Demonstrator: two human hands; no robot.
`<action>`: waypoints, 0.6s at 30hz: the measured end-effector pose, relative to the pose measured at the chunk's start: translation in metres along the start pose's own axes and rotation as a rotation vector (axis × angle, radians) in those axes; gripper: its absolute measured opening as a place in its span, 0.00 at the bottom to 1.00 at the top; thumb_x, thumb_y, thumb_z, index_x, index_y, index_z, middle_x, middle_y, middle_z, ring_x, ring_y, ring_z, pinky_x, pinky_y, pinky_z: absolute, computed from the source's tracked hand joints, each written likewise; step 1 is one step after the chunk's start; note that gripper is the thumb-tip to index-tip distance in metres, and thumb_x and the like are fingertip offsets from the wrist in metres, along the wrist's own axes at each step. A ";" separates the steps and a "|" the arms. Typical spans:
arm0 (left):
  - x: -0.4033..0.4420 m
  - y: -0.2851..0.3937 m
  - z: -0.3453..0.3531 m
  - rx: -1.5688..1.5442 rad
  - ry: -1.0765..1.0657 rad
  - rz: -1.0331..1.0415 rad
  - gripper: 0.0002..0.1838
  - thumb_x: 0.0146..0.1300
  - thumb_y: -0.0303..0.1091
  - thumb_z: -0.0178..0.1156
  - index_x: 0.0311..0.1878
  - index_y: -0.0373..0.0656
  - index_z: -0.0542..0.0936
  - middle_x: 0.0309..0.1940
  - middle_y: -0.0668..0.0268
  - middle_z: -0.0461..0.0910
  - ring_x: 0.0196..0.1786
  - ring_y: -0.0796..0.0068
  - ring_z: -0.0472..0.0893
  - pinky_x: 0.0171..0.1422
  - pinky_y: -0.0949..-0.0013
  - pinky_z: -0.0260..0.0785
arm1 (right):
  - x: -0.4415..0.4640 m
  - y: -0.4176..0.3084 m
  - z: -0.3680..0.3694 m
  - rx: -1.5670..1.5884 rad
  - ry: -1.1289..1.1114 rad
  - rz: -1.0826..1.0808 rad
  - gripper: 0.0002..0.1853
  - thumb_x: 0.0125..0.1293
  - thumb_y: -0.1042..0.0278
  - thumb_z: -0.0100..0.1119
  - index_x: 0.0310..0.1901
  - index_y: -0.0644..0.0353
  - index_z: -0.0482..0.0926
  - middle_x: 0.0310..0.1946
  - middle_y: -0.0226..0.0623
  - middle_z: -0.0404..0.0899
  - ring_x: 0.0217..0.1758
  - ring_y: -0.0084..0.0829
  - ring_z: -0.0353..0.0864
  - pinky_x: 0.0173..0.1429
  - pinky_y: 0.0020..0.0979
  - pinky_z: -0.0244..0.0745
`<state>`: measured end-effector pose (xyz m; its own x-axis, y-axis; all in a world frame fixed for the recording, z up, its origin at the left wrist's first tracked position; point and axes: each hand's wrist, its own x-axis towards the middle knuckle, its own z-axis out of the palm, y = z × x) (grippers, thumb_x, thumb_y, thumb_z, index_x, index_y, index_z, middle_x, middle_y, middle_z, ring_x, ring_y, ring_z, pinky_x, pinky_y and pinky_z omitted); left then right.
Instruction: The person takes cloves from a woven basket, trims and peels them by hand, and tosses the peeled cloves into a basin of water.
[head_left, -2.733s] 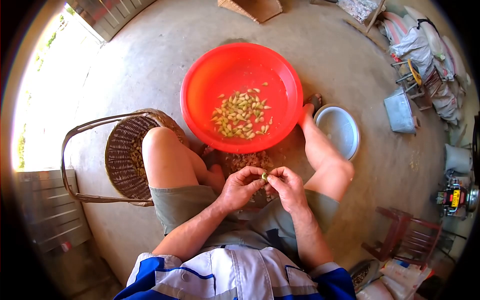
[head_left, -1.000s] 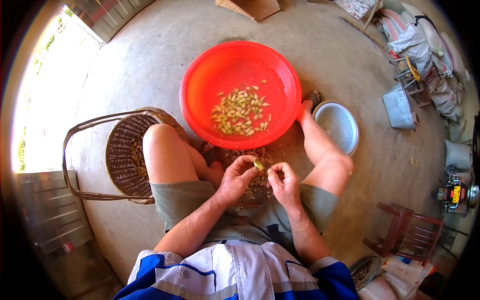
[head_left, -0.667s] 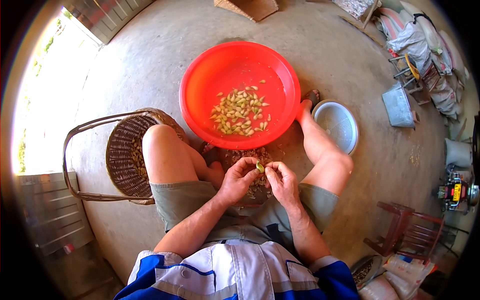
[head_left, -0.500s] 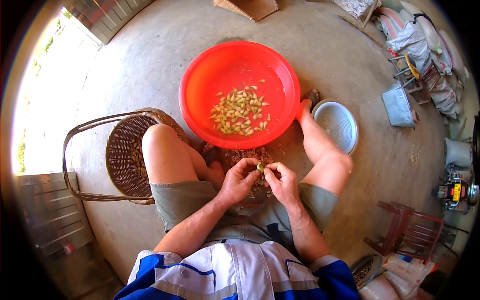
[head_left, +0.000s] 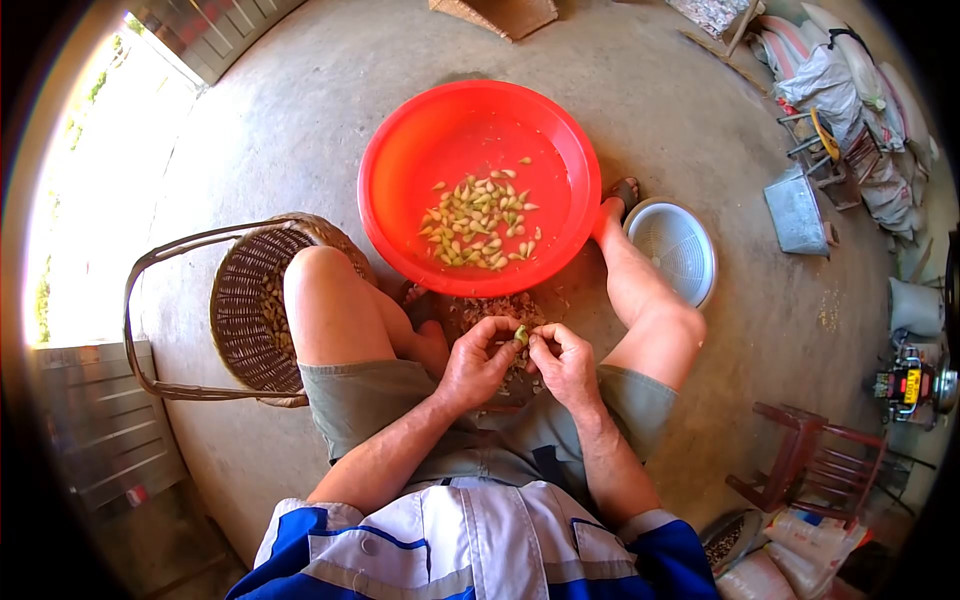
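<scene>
Between my knees, my left hand (head_left: 474, 366) pinches a small pale-green bulb (head_left: 521, 336) that looks like a shallot or garlic clove. The fingertips of my right hand (head_left: 568, 370) are closed on the other side of it, thumb against forefinger. Just ahead, a large red basin (head_left: 375, 190) holds many similar pale, pointed bulbs (head_left: 480, 222) gathered toward its near side. Under my hands, dry papery peelings (head_left: 490, 312) are heaped on the floor. A wicker basket (head_left: 235, 320) with more bulbs inside stands by my left knee, partly hidden by it.
A pale round colander (head_left: 672, 250) sits beside my right foot. Farther right are a metal bucket (head_left: 797, 215), stacked sacks (head_left: 830, 90) and a small machine (head_left: 912, 383). A reddish wooden chair (head_left: 810, 460) is at the lower right. An open doorway (head_left: 90, 200) lies left.
Both hands stay almost in place. The bulb has turned slightly between the fingertips.
</scene>
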<state>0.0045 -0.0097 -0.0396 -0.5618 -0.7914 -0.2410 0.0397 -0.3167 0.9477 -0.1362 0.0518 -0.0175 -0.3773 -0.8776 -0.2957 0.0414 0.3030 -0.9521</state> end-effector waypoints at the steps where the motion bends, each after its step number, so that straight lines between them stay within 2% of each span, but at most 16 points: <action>1: 0.000 0.001 0.000 0.007 -0.002 -0.003 0.10 0.66 0.21 0.57 0.50 0.37 0.73 0.42 0.68 0.78 0.47 0.81 0.77 0.53 0.76 0.71 | 0.000 -0.001 0.000 0.010 0.004 0.007 0.05 0.66 0.74 0.59 0.35 0.66 0.78 0.22 0.28 0.78 0.23 0.17 0.76 0.27 0.20 0.70; 18: 0.000 0.004 -0.001 0.129 -0.035 0.066 0.10 0.65 0.19 0.56 0.49 0.36 0.74 0.42 0.68 0.77 0.46 0.82 0.76 0.52 0.76 0.72 | 0.001 -0.002 -0.005 -0.016 -0.022 -0.022 0.05 0.67 0.74 0.58 0.36 0.66 0.78 0.21 0.28 0.78 0.22 0.17 0.76 0.27 0.20 0.71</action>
<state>0.0052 -0.0112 -0.0358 -0.5897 -0.7890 -0.1725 -0.0281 -0.1933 0.9807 -0.1409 0.0519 -0.0158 -0.3574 -0.8919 -0.2770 0.0185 0.2897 -0.9569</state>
